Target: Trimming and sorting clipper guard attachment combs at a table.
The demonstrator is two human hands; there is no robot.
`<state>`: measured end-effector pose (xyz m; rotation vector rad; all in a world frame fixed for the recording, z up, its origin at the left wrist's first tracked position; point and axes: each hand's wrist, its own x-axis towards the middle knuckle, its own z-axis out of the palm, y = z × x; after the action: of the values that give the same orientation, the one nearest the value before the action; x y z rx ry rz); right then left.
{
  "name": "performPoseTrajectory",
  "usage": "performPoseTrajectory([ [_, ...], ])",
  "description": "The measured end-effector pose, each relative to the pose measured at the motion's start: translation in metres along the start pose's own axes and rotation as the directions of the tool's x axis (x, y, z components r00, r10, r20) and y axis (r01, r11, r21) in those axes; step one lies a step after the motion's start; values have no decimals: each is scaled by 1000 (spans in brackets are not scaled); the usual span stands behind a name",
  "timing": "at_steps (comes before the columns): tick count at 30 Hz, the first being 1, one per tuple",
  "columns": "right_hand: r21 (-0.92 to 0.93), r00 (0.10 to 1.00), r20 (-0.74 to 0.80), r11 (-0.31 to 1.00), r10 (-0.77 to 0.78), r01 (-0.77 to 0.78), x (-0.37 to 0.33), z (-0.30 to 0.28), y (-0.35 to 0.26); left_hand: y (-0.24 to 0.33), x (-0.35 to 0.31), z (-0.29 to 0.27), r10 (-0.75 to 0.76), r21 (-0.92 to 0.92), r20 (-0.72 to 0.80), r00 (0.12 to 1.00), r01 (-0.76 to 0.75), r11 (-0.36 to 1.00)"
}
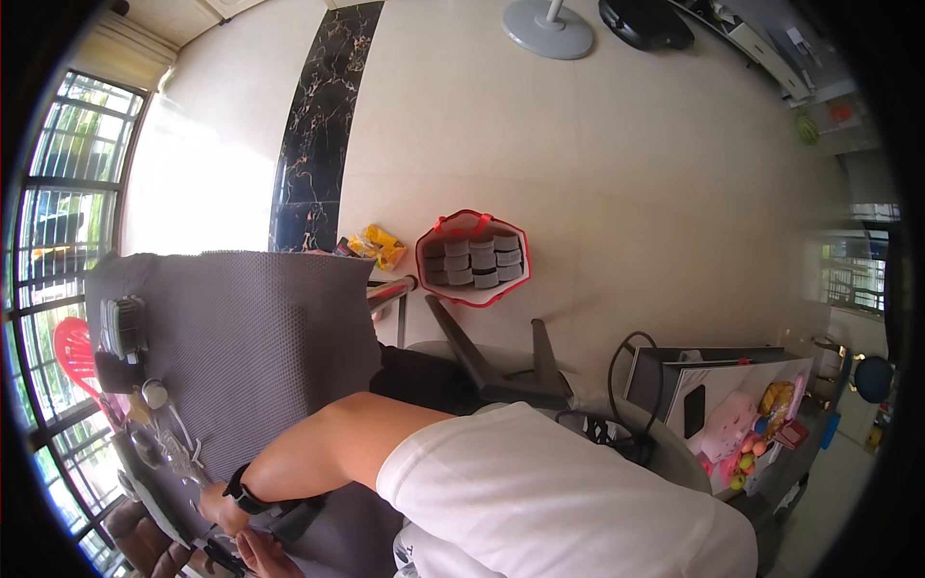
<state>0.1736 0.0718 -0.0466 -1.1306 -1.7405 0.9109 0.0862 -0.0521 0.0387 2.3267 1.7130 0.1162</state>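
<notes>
My right arm, in a white sleeve [540, 482], reaches left across a table with a grey textured cover [241, 337]. On its wrist is a black watch [247, 489]. My right hand [220, 511] bends downward past the wrist, fingers mostly hidden and seemingly closed. Close below it, at the lower edge of the view, my left hand [265, 554] shows curled fingers. Between and beside the hands lies something dark [224, 556] that I cannot make out. Near the right hand are pale cords [183, 448] and a small round whitish item [154, 392].
A red-edged bag [472, 217] holding several grey rolls stands on the floor beside a yellow packet [378, 246]. Dark chair legs [462, 352] lie beyond my arm. To the right, a table [679, 385] carries a phone [694, 411] and a pink bag [729, 424]. Barred windows [72, 222] line the left.
</notes>
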Motion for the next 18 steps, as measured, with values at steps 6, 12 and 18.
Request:
performPoseTrajectory([
  [6, -228, 968, -178, 949, 178, -216, 42, 41, 64, 17, 12, 34, 162, 53, 47, 986, -164, 985],
  [12, -361, 997, -24, 930, -77, 63, -5, -12, 5, -7, 6, 16, -98, -120, -58, 994, 90, 989],
  [18, -208, 999, -51, 978, -3, -7, -50, -58, 1, 7, 12, 31, -46, -969, 116, 992, 124, 212],
])
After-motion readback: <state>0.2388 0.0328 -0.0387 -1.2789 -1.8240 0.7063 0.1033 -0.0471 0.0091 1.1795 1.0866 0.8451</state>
